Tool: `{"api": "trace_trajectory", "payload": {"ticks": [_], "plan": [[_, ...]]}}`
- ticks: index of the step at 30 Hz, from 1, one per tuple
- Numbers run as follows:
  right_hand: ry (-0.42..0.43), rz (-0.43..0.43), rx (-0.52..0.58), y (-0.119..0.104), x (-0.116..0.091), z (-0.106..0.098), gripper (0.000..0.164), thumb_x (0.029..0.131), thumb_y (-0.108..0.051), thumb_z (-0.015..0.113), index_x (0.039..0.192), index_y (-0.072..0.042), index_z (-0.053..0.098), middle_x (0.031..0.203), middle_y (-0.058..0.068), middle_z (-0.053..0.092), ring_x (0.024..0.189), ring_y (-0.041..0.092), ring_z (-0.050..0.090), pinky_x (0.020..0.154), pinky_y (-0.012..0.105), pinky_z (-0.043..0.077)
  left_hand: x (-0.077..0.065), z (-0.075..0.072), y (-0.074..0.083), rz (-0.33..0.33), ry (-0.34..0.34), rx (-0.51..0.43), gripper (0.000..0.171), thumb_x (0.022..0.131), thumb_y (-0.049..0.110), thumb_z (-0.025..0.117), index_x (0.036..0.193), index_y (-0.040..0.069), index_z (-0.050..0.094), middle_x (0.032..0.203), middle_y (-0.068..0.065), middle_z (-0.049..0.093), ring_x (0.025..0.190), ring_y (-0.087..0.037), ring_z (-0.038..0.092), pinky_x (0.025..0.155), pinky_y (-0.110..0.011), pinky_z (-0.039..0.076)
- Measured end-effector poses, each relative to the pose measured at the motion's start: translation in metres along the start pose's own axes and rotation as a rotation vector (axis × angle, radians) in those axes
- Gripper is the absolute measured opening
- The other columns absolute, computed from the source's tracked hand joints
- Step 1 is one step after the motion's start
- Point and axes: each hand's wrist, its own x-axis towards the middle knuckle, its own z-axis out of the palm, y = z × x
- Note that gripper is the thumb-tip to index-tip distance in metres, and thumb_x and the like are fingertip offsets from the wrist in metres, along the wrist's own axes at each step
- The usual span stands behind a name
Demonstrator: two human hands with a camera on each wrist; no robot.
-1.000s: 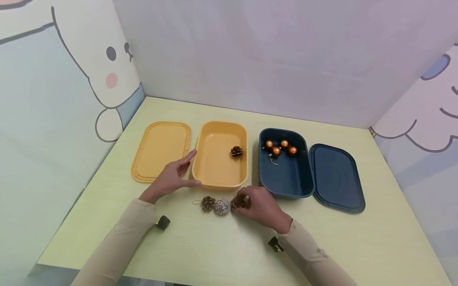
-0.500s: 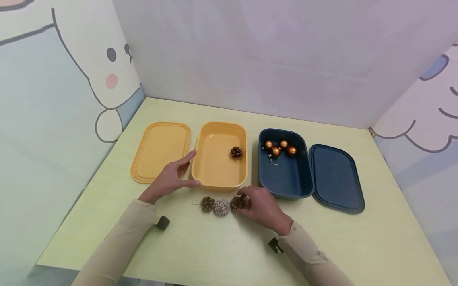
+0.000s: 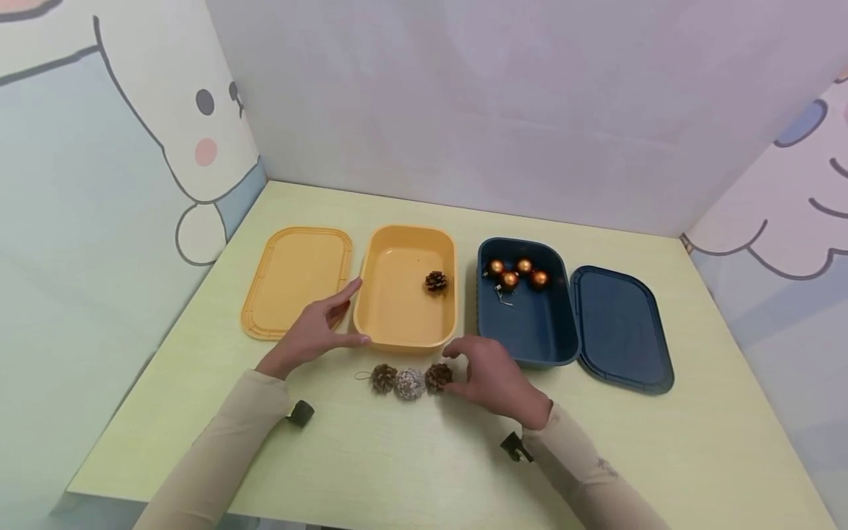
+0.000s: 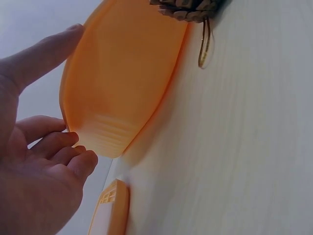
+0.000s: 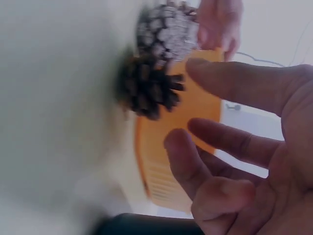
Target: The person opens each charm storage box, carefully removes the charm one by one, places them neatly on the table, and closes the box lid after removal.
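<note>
My left hand rests against the near-left corner of the yellow box. Its thumb touches the front wall and its index finger stretches along the left side; in the left wrist view the fingertips meet the rim. In front of the box lie three pine cones in a row: a brown one with a string loop, a white-dusted one, and another brown pine cone at the right. Just right of that cone is my right hand, thumb and fingers parted, with a gap between them and the cone.
One dark pine cone lies inside the yellow box. The navy box holds several copper-coloured baubles. A yellow lid lies at the left, a navy lid at the right. A wall stands behind the table.
My right hand has let go of the right-hand brown pine cone and drawn slightly back to the right, its fingers parting. The cones and my left hand stay where they were.
</note>
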Motion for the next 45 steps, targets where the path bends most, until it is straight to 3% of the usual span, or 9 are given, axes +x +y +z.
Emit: {"api": "trace_trajectory", "payload": {"ticks": [7, 15, 23, 34, 45], "plan": [[-0.06, 0.03, 0.125, -0.003, 0.006, -0.023, 0.035, 0.078, -0.017, 0.086, 0.109, -0.007, 0.073, 0.101, 0.007, 0.076, 0.062, 0.003, 0.054, 0.059, 0.018, 0.048, 0.0, 0.0, 0.0, -0.001, 0.005, -0.01, 0.105, 0.078, 0.033, 0.087, 0.16, 0.017, 0.025, 0.169, 0.006, 0.019, 0.156, -0.025, 0.022, 0.124, -0.04, 0.027], [-0.072, 0.06, 0.189, -0.004, 0.022, -0.046, 0.029, 0.079, -0.018, 0.086, 0.104, -0.01, 0.073, 0.093, 0.004, 0.075, 0.06, 0.011, 0.058, 0.056, 0.024, 0.049, 0.0, 0.0, 0.0, 0.002, 0.002, -0.01, 0.104, 0.078, 0.033, 0.087, 0.16, 0.017, 0.025, 0.169, 0.006, 0.019, 0.156, -0.025, 0.022, 0.123, -0.037, 0.027], [-0.058, 0.058, 0.176, -0.002, 0.048, -0.065, 0.025, 0.083, -0.021, 0.083, 0.104, -0.012, 0.072, 0.092, 0.003, 0.074, 0.069, 0.016, 0.063, 0.064, 0.027, 0.052, 0.0, 0.0, 0.001, -0.008, 0.002, -0.001, 0.104, 0.078, 0.033, 0.087, 0.16, 0.018, 0.026, 0.169, 0.005, 0.02, 0.156, -0.026, 0.022, 0.123, -0.038, 0.027], [-0.057, 0.079, 0.083, 0.003, 0.088, -0.072, 0.016, 0.095, -0.029, 0.07, 0.098, -0.015, 0.073, 0.095, 0.004, 0.074, 0.079, 0.017, 0.064, 0.065, 0.029, 0.05, 0.001, 0.0, 0.001, -0.008, 0.003, 0.018, 0.104, 0.078, 0.032, 0.087, 0.16, 0.017, 0.026, 0.169, 0.003, 0.02, 0.156, -0.027, 0.023, 0.122, -0.038, 0.028], [-0.103, 0.195, 0.155, 0.014, 0.124, -0.071, 0.022, 0.096, -0.033, 0.067, 0.105, -0.013, 0.072, 0.1, 0.009, 0.073, 0.076, 0.027, 0.065, 0.064, 0.03, 0.053, 0.001, -0.001, 0.002, -0.024, 0.003, 0.021, 0.105, 0.077, 0.035, 0.088, 0.16, 0.019, 0.026, 0.169, 0.004, 0.02, 0.156, -0.027, 0.024, 0.122, -0.038, 0.029]]}}
